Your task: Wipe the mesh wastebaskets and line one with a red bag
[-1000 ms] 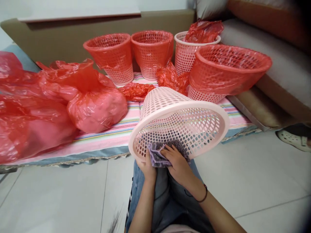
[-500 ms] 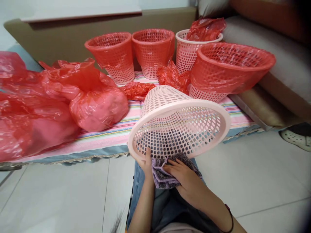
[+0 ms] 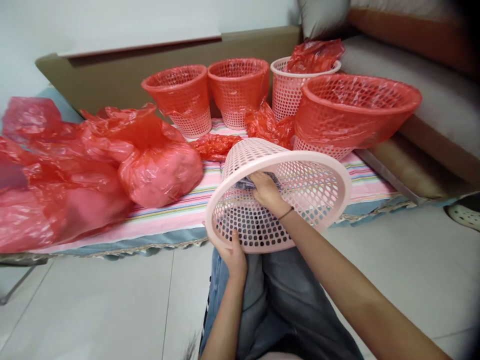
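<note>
A pale pink perforated basket (image 3: 318, 175) lies tilted on my lap with its mouth toward me. My left hand (image 3: 233, 255) grips its near rim from below, fingers closed on the plastic. My right hand (image 3: 265, 190) reaches deep inside the basket and presses a grey-purple cloth (image 3: 243, 183) against the inner wall near the bottom. The cloth is mostly hidden under that hand.
Several baskets lined with red plastic bags (image 3: 180, 95) stand on a striped mat (image 3: 180, 210); the largest (image 3: 352, 112) is at right. Puffed red bags (image 3: 157, 165) pile up at left. A sofa (image 3: 420, 90) is at right, with a shoe (image 3: 463, 215) on the tiled floor.
My right hand has carried the cloth from the basket's near rim up into the basket's interior. The left hand stayed on the rim.
</note>
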Motion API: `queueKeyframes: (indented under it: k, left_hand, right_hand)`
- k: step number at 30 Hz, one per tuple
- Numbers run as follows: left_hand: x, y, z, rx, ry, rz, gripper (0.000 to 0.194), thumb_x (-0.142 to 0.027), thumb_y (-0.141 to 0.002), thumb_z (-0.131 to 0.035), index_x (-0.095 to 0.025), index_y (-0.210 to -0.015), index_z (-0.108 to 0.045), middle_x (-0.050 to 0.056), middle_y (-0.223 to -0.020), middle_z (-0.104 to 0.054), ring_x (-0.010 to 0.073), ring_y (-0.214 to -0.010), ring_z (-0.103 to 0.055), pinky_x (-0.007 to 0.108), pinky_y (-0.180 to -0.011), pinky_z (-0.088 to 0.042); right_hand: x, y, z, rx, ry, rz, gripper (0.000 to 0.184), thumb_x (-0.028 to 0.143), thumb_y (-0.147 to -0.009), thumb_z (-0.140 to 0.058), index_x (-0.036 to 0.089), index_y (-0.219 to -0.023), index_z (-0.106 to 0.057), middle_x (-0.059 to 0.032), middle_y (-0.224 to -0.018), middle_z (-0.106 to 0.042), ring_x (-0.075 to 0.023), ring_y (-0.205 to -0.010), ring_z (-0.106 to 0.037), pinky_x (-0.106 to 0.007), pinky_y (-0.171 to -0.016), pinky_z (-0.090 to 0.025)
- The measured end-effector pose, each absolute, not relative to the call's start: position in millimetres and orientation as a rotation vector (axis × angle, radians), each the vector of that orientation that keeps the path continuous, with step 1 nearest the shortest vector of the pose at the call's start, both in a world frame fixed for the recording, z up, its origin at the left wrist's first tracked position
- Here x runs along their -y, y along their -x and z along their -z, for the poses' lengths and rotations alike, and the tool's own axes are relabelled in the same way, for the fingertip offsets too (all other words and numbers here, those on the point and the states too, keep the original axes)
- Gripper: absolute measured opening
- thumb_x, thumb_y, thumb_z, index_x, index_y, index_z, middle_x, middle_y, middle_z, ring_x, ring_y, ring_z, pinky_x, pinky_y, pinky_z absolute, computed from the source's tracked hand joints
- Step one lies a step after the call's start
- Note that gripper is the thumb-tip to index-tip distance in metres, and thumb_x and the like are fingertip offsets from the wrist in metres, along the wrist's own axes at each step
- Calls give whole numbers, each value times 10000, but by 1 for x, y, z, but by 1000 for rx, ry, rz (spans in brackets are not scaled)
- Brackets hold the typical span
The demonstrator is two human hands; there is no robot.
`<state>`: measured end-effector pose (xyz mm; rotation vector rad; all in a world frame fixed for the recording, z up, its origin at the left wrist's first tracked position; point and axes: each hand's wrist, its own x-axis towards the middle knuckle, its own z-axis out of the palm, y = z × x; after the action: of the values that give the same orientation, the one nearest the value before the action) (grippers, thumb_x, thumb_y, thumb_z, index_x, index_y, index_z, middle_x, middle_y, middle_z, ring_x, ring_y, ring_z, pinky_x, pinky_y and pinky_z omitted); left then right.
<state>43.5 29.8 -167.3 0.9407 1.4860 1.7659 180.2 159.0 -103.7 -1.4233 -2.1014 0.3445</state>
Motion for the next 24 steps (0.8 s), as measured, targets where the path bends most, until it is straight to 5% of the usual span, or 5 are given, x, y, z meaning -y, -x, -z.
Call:
queueKeyframes:
  k: [3,8,16,24]
  left_hand:
    - [-30,-43,168,-1441,-972,-1817,914,-423,-858,-675,-197,-1569,-148,145,-1616,-280,254,-1461,-337,395,-1205,-273]
    - [-32,-40,172,-1427,-972,-1824,837,-348,-872,-678,-222,-1557,-214,129,-1610,-299,248,-1447,-363,390,-1199,-290]
    - [-28,-44,179,-1445,-942,-1813,724,-346,-893,-656,-199,-1515,-316,142,-1561,-385,244,-1413,-416,395,-1190,-318]
    - [-23,-46,179,-1479,-931,-1822,675,-344,-889,-664,-178,-1480,-383,141,-1527,-442,242,-1417,-413,387,-1204,-293]
  right_hand:
    - [-187,-171,133,2167,1421,-320,531,-19,-817,-472,76,-1325,-592,-171,-1464,-509,-293,-1431,-346,-474,-1202,-210]
    - [-190,-157,173,2191,1511,-345,575,-51,-810,-443,100,-1350,-567,-150,-1475,-504,-310,-1450,-305,-541,-1179,-213]
    - [-186,-159,169,2201,1570,-420,498,-16,-835,-442,105,-1279,-629,-142,-1301,-651,-257,-1182,-589,-397,-1073,-388]
    - [-150,-169,156,2248,1481,-484,542,-22,-816,-426,124,-1300,-623,-116,-1311,-653,-223,-1210,-584,-373,-1106,-368]
